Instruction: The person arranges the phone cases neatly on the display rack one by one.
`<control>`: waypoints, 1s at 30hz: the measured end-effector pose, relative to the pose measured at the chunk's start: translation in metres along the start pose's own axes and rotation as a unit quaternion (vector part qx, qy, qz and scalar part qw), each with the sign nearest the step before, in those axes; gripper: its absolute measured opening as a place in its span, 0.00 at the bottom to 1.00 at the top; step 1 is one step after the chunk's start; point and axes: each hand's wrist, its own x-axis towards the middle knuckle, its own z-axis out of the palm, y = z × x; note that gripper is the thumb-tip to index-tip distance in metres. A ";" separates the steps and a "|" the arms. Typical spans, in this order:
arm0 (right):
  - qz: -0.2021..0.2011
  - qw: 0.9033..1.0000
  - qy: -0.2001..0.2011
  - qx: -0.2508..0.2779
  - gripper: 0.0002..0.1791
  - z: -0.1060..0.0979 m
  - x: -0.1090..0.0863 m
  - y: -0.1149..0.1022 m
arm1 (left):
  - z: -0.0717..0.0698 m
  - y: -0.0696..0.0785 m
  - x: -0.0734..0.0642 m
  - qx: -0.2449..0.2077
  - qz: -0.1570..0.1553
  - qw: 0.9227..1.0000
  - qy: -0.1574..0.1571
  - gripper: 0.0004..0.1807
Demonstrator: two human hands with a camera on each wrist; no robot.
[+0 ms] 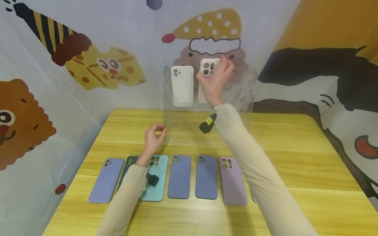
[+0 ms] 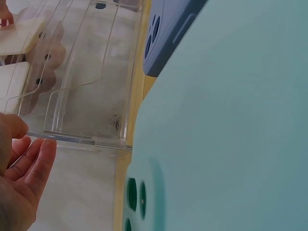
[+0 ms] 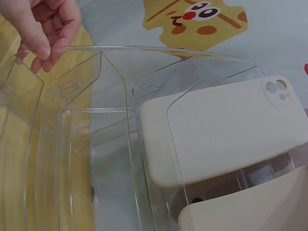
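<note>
A clear acrylic tiered display stand (image 1: pixel 166 108) rises from the back of the table. My left hand (image 1: pixel 153 139) pinches its left side edge between thumb and fingers; the right wrist view shows this grip too. On the upper tier leans a white phone case (image 1: pixel 182 87), camera cutouts at the top. To its right, my right hand (image 1: pixel 217 78) holds an off-white phone case (image 3: pixel 250 207) by its upper part, thumb on the left side and fingers on the right. This case stands upright in the same tier, partly hidden behind the hand.
Along the front of the wooden table (image 1: pixel 183 216) lies a row of phone cases: a lavender one (image 1: pixel 106 182), a dark green one, a mint one (image 1: pixel 159 186), two blue-purple ones (image 1: pixel 179 178) and a pink-lilac one (image 1: pixel 233 183). My sleeves cover parts of the row. Behind hangs a cartoon-printed cloth (image 1: pixel 141 19).
</note>
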 end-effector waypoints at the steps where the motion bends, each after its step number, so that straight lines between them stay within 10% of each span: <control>1: 0.004 1.000 -0.001 -0.004 0.44 0.001 -0.001 0.001 | 0.000 0.000 0.000 0.000 0.001 1.000 0.000 0.04; 30: 0.016 0.997 -0.006 -0.079 0.46 0.009 -0.012 0.006 | -0.001 -0.001 0.001 0.004 0.011 1.000 -0.005 0.04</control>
